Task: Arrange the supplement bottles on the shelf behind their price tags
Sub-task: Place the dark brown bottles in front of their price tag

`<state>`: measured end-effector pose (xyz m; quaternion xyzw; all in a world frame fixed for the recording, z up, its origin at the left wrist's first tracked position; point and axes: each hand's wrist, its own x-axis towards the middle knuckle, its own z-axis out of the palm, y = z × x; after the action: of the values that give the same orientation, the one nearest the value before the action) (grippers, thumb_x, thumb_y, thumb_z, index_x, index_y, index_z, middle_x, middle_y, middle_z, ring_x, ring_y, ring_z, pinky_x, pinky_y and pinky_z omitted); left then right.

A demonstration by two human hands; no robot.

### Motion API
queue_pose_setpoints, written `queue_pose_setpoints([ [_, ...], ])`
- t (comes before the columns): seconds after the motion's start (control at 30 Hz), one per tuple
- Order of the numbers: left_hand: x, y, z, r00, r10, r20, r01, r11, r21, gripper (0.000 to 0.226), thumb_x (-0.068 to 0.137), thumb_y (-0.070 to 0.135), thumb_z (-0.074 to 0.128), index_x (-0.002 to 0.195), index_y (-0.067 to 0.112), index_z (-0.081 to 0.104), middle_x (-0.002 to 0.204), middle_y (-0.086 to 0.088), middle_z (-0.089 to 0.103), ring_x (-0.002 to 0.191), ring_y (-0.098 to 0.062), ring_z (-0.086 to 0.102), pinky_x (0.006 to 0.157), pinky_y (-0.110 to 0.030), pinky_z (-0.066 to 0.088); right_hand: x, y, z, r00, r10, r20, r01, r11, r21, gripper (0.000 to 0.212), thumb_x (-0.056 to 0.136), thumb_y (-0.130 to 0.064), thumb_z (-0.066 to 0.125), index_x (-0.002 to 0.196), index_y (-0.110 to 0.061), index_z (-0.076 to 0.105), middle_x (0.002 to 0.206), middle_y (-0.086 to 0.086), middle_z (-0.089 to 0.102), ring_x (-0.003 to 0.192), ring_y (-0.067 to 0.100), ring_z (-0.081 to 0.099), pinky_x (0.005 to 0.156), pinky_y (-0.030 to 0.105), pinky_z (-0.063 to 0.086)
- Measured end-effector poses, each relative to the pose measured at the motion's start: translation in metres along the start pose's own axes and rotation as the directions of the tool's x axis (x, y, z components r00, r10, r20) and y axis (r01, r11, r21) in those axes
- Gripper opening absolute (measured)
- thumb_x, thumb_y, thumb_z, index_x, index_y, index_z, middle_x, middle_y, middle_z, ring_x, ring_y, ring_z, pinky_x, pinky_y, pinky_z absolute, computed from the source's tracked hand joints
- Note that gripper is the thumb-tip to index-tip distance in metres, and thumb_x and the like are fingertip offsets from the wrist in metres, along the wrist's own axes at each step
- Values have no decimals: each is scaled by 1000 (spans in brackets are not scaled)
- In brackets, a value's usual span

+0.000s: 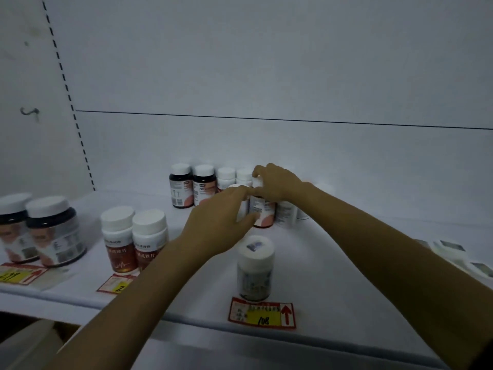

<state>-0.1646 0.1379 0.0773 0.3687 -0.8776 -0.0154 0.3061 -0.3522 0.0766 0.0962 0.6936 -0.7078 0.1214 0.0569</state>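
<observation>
Two hands | right hand (277,182) fingers grip bottle (262,212) cap | left hand (221,225) fingers seemingly pinch its side

My feed is dim, with a cool bluish cast over the white shelf (346,252) and back panel (266,62). I see no glare and only faint, soft shadows at the bottle bases. My left hand (221,225) and right hand (280,185) smear with motion blur at the fingertips. Label print is too soft to read. Wide-angle distortion bends the perforated upright (69,102) and tilts the panel seam (293,120).
</observation>
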Motion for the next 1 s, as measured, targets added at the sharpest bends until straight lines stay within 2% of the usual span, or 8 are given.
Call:
queue_pose_setpoints([
  [0.13,12,4,4,997,-63,-34,61,996,-63,51,87,43,54,133,27,39,125,2,56,108,-15,55,85,-32,49,-4,1,-17,995,-37,-97,47,993,105,47,83,-35,65,124,-15,54,127,8,55,114,24,52,88,33,42],
  [0.27,32,9,8,983,-173,-59,152,952,-265,71,82,40,64,141,21,30,142,-3,44,124,-19,47,100,-40,44,-14,-3,-54,986,-36,-163,78,962,263,41,76,-37,73,111,-18,63,122,2,58,109,20,55,85,32,47],
  [0.37,42,13,11,968,-250,-39,216,898,-384,85,78,39,68,145,20,20,148,-5,36,131,-24,41,104,-44,40,-29,-8,-85,977,-33,-211,117,909,400,38,75,-34,74,108,-17,66,106,-2,57,103,16,55,84,30,46],
  [0.43,43,17,13,961,-276,-17,235,850,-472,90,76,36,72,145,20,17,147,-4,37,126,-21,46,99,-36,44,-38,-10,-101,976,-25,-215,134,850,510,36,75,-31,76,106,-15,67,92,-8,57,94,14,57,79,28,50],
  [0.5,42,21,14,964,-266,-29,211,823,-527,87,75,33,73,143,20,21,133,0,50,105,-11,54,78,-18,46,-42,-11,-112,982,-13,-189,128,779,613,34,74,-30,77,101,-14,67,92,-2,64,90,16,63,72,28,55],
  [0.57,39,27,13,963,-262,-59,186,809,-558,80,74,32,74,138,21,28,115,8,51,92,-5,52,62,-7,36,-43,-13,-118,986,-2,-165,115,727,677,33,73,-29,79,99,-13,66,99,5,66,91,18,65,67,28,57],
  [0.87,38,36,0,935,-332,-127,156,704,-693,65,73,28,75,126,24,38,101,12,55,88,-4,57,64,-15,45,-42,-19,-131,977,-82,-198,198,698,688,33,78,-35,74,99,-11,65,97,6,70,90,17,67,72,29,58],
  [1.0,29,36,-19,909,-413,-60,196,548,-813,42,77,24,70,109,31,44,93,8,59,79,-6,60,56,-15,48,-37,-44,-140,965,-164,-204,262,627,734,35,80,-39,71,100,-10,67,95,4,71,83,12,67,65,21,53],
])
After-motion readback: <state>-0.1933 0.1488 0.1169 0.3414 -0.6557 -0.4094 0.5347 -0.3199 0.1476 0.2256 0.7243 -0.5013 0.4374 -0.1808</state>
